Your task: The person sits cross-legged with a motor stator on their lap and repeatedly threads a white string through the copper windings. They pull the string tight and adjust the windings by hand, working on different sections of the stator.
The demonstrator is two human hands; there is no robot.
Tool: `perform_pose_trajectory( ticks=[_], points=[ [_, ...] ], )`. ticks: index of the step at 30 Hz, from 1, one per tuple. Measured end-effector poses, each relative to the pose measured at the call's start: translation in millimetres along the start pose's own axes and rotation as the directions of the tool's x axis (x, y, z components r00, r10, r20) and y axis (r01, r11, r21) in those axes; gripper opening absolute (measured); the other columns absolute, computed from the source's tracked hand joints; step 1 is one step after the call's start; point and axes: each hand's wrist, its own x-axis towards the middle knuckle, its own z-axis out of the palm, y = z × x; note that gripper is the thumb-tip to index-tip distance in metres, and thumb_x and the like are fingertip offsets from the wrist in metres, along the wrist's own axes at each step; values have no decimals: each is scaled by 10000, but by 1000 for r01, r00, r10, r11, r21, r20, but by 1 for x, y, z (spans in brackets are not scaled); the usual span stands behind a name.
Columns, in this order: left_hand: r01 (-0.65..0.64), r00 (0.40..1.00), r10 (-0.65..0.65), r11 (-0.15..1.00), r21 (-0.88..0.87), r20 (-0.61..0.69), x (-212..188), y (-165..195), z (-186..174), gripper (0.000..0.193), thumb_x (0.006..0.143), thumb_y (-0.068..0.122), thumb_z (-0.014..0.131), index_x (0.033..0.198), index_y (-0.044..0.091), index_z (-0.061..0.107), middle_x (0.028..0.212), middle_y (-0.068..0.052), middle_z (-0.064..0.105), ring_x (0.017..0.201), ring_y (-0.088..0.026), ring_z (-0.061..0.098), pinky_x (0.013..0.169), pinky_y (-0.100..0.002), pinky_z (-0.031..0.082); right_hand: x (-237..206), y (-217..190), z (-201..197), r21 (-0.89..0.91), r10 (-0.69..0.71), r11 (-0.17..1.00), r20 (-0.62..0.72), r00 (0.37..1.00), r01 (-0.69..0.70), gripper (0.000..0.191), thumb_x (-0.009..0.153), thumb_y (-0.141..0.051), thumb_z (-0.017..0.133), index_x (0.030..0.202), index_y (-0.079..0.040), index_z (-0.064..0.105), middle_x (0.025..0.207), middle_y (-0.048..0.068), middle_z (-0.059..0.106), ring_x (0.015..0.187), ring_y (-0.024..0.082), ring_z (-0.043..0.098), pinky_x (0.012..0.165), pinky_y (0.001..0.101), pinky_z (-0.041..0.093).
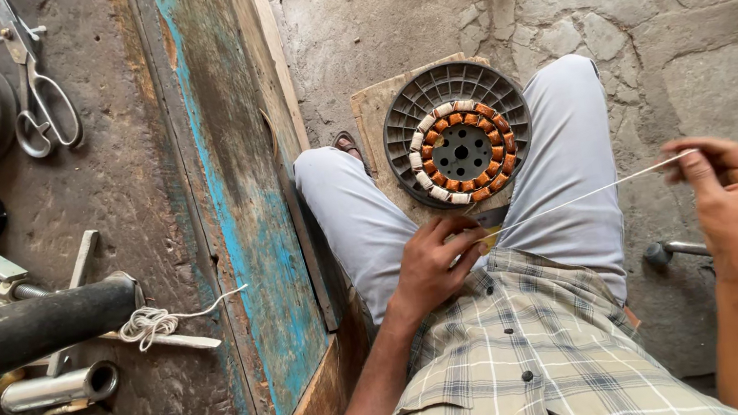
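White thread point(584, 195), judged light and limp, is pinched taut between left hand point(432, 262) and right hand point(727, 190) fingertips, stator point(462, 151) just beyond.

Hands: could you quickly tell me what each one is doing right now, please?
Left hand: closed, pinching one end of the white string.
Right hand: closed, pinching the string's other end, pulled taut.

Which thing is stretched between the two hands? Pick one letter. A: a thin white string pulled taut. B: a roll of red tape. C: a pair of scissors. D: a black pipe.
A: a thin white string runs taut from the left hand at the lap up to the raised right hand, which pinches its end.
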Motion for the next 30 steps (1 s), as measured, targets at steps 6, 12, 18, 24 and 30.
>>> perform_pose_trajectory(
  ticks=[6, 12, 18, 24, 30],
  points=[
    [100, 987, -92, 994, -53, 134, 0, 22, 10, 517, 941, 298, 736, 1399, 104, 595, 1270, -113, 663, 924, -212, 737, 749, -331, 601, -26, -45, 48, 175, -439, 897, 235, 867, 406, 306, 1084, -166, 614, 1362, -38, 623, 1304, 160, 681, 1238, 254, 659, 1077, 368, 565],
    [54, 998, -61, 857, -512, 4, 0, 26, 13, 345, 1011, 242, 742, 1288, 62, 643, 1028, -62, 726, 812, -143, 728, 709, -306, 592, -56, -76, 102, -2, -594, 601, 668, 448, 800, 721, 826, -553, 634, 1412, -139, 563, 1445, 50, 601, 1430, 364, 433, 1185, 529, 348],
    [134, 989, -78, 822, -553, 124, -8, -8, 6, 155, 1014, 208, 711, 1052, 76, 781, 863, -26, 770, 724, -117, 703, 654, -288, 572, -28, -49, 82, 212, -508, 850, 570, 646, 482, 595, 982, -454, 622, 1450, -94, 552, 1472, 147, 606, 1384, 289, 591, 1169, 464, 490],
    [205, 974, -215, 970, 131, 70, -15, -48, -21, 202, 984, 259, 705, 912, 81, 766, 819, -46, 762, 642, -127, 699, 574, -303, 585, 25, -26, 18, 747, 26, 665, -15, 1000, -6, 170, 1170, -190, 695, 1233, -33, 676, 1283, 165, 697, 1113, 230, 711, 994, 356, 581],
    [406, 914, -352, 821, 402, -203, -8, -59, -57, 240, 977, 291, 691, 872, 94, 779, 771, -77, 759, 620, -186, 695, 587, -358, 569, 60, -6, -23, 779, 74, 616, -209, 975, 121, 132, 1170, -149, 705, 1261, -54, 707, 1237, 119, 739, 1011, 186, 717, 866, 278, 549]
  ],
)
